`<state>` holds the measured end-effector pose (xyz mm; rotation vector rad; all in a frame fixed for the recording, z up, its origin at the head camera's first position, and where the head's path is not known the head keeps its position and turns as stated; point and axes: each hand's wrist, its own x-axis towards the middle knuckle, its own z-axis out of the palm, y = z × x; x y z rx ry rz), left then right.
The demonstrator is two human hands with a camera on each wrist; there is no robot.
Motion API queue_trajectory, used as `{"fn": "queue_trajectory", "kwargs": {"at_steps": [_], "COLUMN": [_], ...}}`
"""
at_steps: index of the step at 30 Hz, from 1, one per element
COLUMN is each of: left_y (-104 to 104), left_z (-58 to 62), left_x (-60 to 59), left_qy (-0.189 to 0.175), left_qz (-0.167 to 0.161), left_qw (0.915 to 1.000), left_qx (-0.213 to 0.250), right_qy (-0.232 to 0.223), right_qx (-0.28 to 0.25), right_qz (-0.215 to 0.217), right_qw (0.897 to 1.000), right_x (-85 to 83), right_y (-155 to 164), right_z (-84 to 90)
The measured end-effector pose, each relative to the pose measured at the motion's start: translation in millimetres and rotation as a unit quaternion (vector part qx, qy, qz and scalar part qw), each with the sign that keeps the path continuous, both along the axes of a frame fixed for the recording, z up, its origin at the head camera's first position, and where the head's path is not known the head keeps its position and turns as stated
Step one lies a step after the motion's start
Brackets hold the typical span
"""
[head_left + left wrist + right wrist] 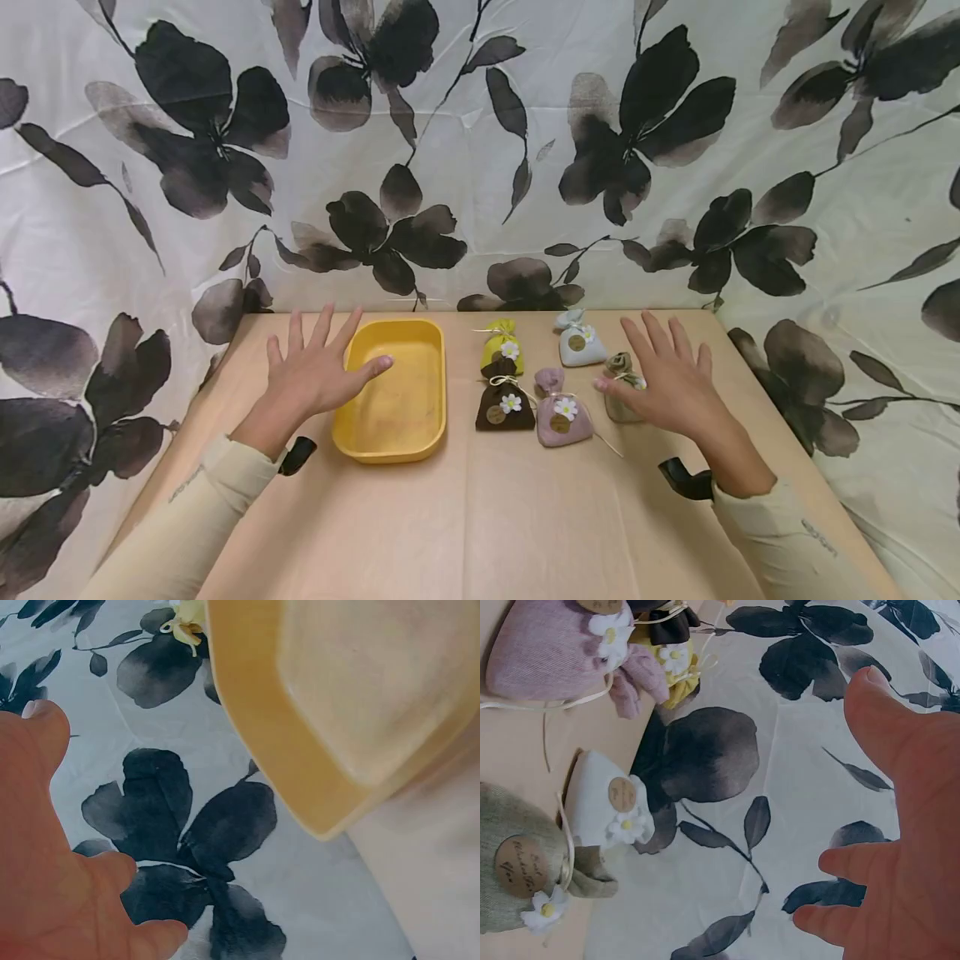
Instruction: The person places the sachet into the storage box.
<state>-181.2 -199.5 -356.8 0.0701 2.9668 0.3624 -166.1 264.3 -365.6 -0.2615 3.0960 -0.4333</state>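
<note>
My left hand [311,371] is spread with straight fingers over the left rim of a yellow tray [390,457], holding nothing. My right hand [671,383] is spread too, its thumb in front of an olive-green pouch [621,410]; nothing is in its grasp. Between the hands lie a yellow-green pouch [493,340], a dark brown pouch [504,417], a mauve pouch [561,425] and a pale blue-white pouch [581,352]. Each pouch carries a white flower and a round tag. In the right wrist view, the olive-green pouch [517,855] shows handwriting on its tag.
The light wooden table [525,525] ends against a white cloth [480,192] printed with dark flowers, which also hangs at both sides. Black straps or mounts [686,481] show at both wrists. The brown pouch overlaps the yellow-green one.
</note>
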Motion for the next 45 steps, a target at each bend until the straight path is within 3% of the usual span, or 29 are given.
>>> {"fn": "queue_trajectory", "kwargs": {"at_steps": [23, 45], "left_y": [-21, -35], "left_z": [-29.0, -47.0], "left_x": [12.6, 5.0], "left_qy": [-0.006, -0.073], "left_qz": [0.011, -0.001], "left_qw": [0.9999, 0.9939], "left_qx": [0.003, 0.083], "right_qy": [-0.01, -0.02], "right_qx": [0.002, -0.016], "right_qz": [-0.019, -0.031], "right_qw": [1.0, 0.999], "right_x": [3.6, 11.6], "right_y": [12, 28], "right_z": [-24.6, -48.1]}}
